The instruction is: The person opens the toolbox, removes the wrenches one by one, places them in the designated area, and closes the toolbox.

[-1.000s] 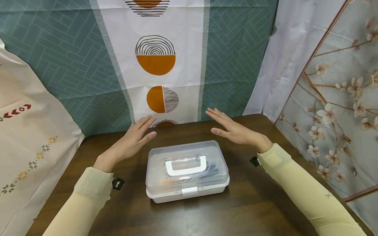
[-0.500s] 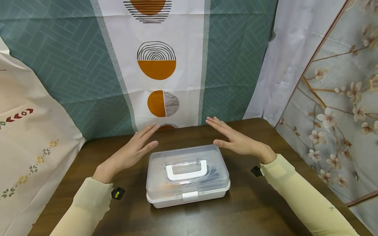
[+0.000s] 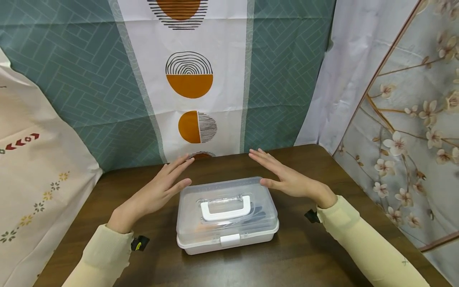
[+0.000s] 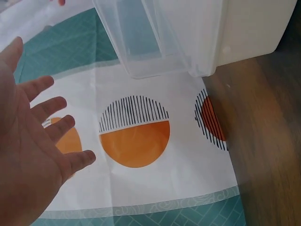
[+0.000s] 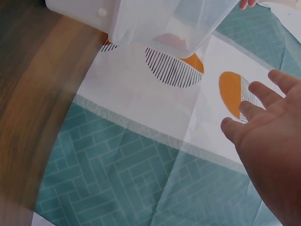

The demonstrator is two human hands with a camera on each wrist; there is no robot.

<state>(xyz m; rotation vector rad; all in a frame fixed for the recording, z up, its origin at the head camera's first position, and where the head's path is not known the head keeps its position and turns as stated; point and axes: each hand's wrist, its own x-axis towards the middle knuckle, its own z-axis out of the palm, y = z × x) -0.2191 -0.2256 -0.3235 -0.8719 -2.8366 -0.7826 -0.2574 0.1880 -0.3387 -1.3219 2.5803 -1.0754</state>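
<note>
The left hand (image 3: 154, 193) is held out in the air to the left of the storage box (image 3: 215, 230), near its far left corner; its fingers are extended, with the thumb spread away from them toward the box. The right hand (image 3: 287, 175) is held in much the same pose to the right of the box, near its far right corner, fingers straight and thumb pointed inward. In both wrist views the fingers are seen fanned out, and each hand is kept apart from the box.

The box is set on the dark wooden worktop (image 3: 287, 255), between the two hands. Its translucent lid (image 3: 190, 199) is seated on the white base (image 3: 201, 249) and a white latch (image 3: 230, 240) is fitted at the middle of the near side. On top of the box, a white handle (image 3: 226, 215) is laid over toward the latch. Inside the box, dark bluish shapes and an orange patch can be made out, too blurred by the lid to be named.

Pale yellow sleeves are worn on both arms, and a small black device is strapped at each wrist. Behind the box, a teal and white curtain (image 3: 226, 79) is hung, printed with orange and striped circles. Well to the left of the box, a cream cloth (image 3: 36, 191) is draped; well to its right, a blossom-printed cloth (image 3: 401, 171) is hung.
</note>
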